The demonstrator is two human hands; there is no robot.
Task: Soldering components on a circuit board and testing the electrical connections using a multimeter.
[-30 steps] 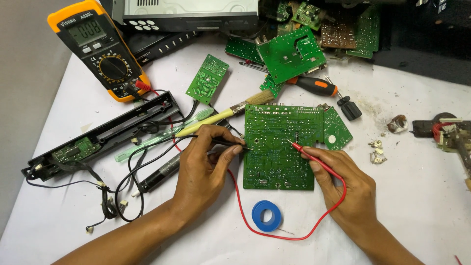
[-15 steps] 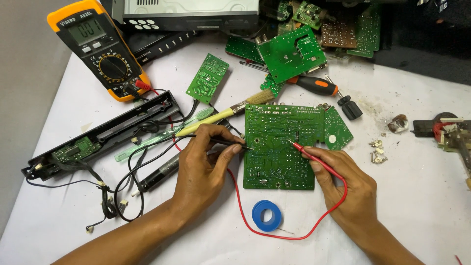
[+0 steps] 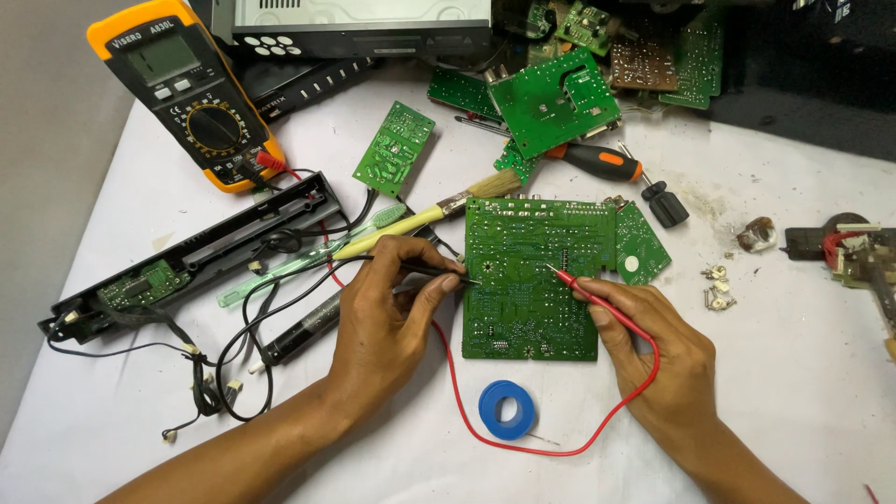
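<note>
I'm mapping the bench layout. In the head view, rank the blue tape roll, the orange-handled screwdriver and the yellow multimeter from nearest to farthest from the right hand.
From the right hand:
1. Blue tape roll, just to its left, near the table's front edge.
2. Orange-handled screwdriver, beyond the hand, behind the large green board.
3. Yellow multimeter, far-left corner.

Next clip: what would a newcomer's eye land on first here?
The large green circuit board at centre, with the left hand touching a black probe to its left edge and the right hand pressing a red probe on its middle. Then the orange multimeter at top left.

Green circuit board (image 3: 530, 280), red probe (image 3: 597, 303), blue tape roll (image 3: 507, 410), yellow-cased black multimeter (image 3: 187, 93)
</note>
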